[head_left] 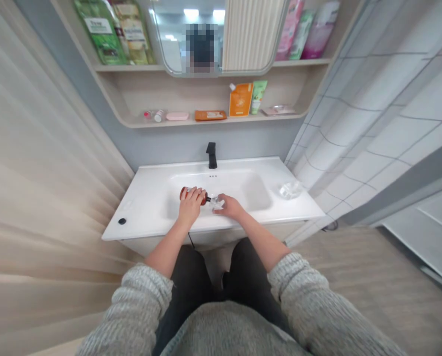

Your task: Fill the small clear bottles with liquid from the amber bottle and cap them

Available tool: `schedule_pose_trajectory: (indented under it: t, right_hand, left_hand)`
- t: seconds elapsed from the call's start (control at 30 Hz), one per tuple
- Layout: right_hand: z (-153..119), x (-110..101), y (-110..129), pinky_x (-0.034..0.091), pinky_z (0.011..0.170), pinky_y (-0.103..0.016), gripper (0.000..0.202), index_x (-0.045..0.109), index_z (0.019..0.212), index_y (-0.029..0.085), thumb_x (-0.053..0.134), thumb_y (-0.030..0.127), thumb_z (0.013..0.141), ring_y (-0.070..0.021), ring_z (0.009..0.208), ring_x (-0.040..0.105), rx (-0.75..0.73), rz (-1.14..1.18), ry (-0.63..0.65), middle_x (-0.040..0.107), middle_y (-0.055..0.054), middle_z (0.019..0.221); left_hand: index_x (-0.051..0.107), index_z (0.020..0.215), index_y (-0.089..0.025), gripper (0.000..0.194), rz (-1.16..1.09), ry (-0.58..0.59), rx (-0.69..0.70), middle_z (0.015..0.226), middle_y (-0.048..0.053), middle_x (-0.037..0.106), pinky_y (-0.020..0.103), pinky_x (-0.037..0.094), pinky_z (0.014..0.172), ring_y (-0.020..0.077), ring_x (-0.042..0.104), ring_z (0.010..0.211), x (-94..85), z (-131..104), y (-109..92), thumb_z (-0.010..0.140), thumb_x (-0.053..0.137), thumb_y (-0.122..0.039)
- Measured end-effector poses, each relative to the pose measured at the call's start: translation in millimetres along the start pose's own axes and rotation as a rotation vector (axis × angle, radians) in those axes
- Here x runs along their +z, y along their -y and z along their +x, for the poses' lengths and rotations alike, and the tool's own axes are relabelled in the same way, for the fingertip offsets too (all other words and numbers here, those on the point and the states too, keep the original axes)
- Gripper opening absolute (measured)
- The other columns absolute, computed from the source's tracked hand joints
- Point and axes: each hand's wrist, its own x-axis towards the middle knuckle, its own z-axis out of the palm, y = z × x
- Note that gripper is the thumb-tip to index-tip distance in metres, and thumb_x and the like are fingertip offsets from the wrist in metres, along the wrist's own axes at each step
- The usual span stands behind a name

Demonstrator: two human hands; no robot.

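Observation:
Over the white sink basin (239, 185), my left hand (192, 201) is wrapped round a reddish-brown bottle (184, 193) that lies tilted on its side. Its dark neck points right, toward a small clear container (216, 201) gripped in the fingers of my right hand (229, 205). The neck is at or very near the container's opening; whether they touch I cannot tell. Whether liquid is flowing is too small to see. A black round cap-like piece (122, 221) rests on the counter at the left.
A black faucet (211, 155) stands behind the basin. Crumpled clear plastic or a clear dish (290, 190) sits on the counter's right side. Above, a shelf (132, 121) carries an orange pouch (241, 99), a green tube (258, 96), a pink soap-like bar (177, 116) and an orange packet (210, 115).

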Motion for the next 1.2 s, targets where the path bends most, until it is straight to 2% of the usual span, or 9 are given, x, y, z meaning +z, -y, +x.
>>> schedule_pose_trajectory:
  t: [0.3,0.67,1.2]
  right_hand:
    - [0,-3,3,0.051,0.077,-0.031,0.068,0.066,0.126,0.027,0.098,0.051,0.071,-0.0187,0.076,0.069,0.019,-0.016,0.012,0.079,-0.002,0.107]
    - [-1,-5,6,0.051,0.076,-0.030,0.066,0.066,0.123,0.027,0.099,0.049,0.070,-0.0181,0.076,0.068,0.034,-0.005,0.015,0.079,-0.002,0.110]
    - [-2,-9,10,0.053,0.082,-0.032,0.071,0.066,0.129,0.028,0.098,0.050,0.070,-0.0191,0.079,0.069,0.028,-0.029,-0.022,0.079,-0.004,0.115]
  left_hand:
    - [0.064,0.154,-0.023,0.054,0.005,-0.010,0.015,0.155,0.014,0.067,0.060,0.021,0.136,0.0335,0.054,0.152,2.8,-1,2,0.105,0.043,-0.016]
    - [0.064,0.154,-0.026,0.052,-0.009,-0.029,0.003,0.154,0.015,0.068,0.063,0.015,0.136,0.0329,0.054,0.151,0.9,-1,1,0.106,0.045,-0.017]
    - [0.064,0.154,-0.026,0.055,-0.028,-0.002,-0.009,0.155,0.014,0.067,0.064,0.015,0.136,0.0324,0.053,0.152,-4.0,5,-1,0.103,0.046,-0.015]
